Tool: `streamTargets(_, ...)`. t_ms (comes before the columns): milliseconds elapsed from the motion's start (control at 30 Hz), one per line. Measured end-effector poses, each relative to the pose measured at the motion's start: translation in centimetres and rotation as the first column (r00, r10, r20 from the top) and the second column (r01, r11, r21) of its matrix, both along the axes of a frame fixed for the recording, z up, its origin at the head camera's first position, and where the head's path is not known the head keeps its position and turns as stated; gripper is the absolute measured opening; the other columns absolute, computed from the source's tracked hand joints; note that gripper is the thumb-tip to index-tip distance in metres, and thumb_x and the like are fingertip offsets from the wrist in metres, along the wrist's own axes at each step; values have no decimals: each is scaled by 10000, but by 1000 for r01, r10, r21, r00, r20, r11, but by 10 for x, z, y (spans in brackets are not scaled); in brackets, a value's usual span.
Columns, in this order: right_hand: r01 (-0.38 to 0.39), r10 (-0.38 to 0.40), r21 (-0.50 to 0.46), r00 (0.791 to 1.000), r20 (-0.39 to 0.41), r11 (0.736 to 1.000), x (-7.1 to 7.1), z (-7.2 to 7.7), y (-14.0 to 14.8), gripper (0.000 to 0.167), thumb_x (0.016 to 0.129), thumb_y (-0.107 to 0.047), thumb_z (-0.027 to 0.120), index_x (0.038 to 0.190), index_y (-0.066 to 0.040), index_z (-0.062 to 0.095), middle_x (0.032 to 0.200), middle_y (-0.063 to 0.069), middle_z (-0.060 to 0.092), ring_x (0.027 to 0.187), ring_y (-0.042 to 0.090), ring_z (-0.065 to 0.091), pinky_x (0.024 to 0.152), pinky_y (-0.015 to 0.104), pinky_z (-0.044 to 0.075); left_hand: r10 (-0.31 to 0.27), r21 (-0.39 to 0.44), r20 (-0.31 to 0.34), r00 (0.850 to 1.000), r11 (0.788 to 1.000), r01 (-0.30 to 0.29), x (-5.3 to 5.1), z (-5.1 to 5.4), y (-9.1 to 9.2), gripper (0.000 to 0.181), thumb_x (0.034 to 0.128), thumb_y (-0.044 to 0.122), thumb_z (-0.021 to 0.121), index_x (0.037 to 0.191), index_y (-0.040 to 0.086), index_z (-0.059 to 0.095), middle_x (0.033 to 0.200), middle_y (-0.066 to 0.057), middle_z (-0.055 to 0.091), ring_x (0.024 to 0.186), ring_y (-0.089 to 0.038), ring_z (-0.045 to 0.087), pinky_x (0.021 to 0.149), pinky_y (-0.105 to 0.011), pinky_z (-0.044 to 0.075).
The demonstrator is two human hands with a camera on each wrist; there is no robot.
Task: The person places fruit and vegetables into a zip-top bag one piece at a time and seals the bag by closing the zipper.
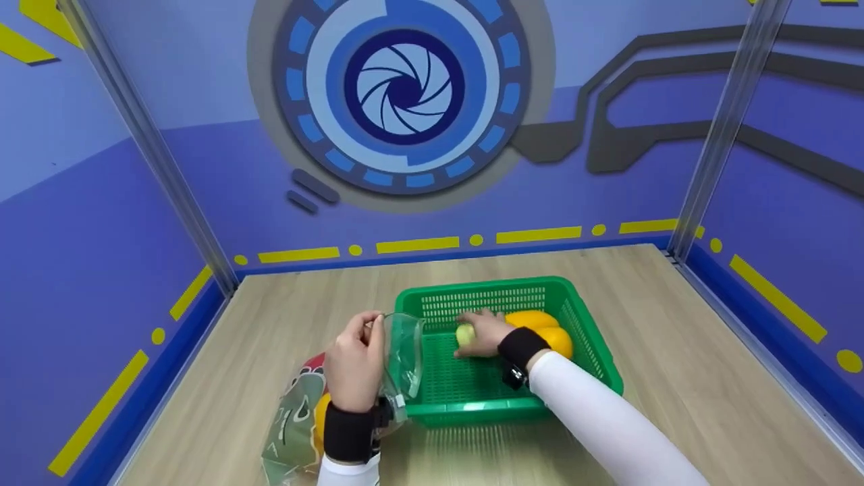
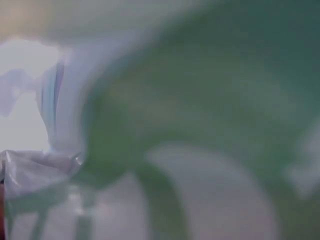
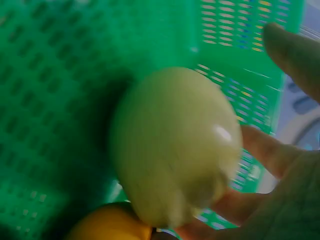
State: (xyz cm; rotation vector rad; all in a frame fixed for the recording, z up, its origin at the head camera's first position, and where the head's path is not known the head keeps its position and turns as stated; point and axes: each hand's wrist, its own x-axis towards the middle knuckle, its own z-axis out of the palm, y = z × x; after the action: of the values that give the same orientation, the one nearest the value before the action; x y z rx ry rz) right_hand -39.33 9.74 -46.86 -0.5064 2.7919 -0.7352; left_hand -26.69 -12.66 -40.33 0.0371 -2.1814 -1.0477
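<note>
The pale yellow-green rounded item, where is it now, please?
In the head view, the pale yellow-green rounded item is held in the person's right hand, within the green perforated plastic basket, left of the smooth orange-yellow rounded items.

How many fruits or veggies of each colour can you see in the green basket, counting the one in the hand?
Pale yellow-green: 1 (the round piece in the right hand)
Yellow-orange: 2 (the back piece and front piece in the green basket)
Total: 3 visible; the hand and wrist could hide more.
</note>
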Motion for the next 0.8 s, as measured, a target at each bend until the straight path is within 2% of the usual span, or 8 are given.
streamTargets(167,-8,9,74,1000,-7,997,1,-5,-3,765,768,-293,903,1448,-175,571,1392,227,518,1213,449,481,947,579,473,1,5,1,1000,1000,-1,0,2,0,124,974,133,703,1034,47,769,642,-13,535,559,-110,471,517,-218,366)
streamTargets(367,6,-12,156,999,37,988,4,-6,-1,815,750,-283,916,1464,-176,537,1344,196,597,1168,399,571,986,599,417,-6,13,12,1000,1000,6,0,1,1,126,976,135,701,1040,50,768,638,-5,523,557,-104,463,515,-216,358)
streamTargets(567,0,-8,142,999,54,990,3,-6,0,802,757,-368,893,1434,-118,543,1218,150,657,1018,278,616,903,502,488,-5,11,15,1000,1000,5,0,0,1,125,975,133,703,1039,48,769,639,-8,522,560,-109,459,521,-217,358)
streamTargets(800,-5,3,34,999,43,999,0,-5,0,760,760,-400,875,1383,-85,576,1124,117,682,942,223,611,833,393,530,-7,9,16,1000,1000,6,0,-1,1,122,970,134,708,1033,49,770,639,-6,522,558,-105,456,521,-217,350)
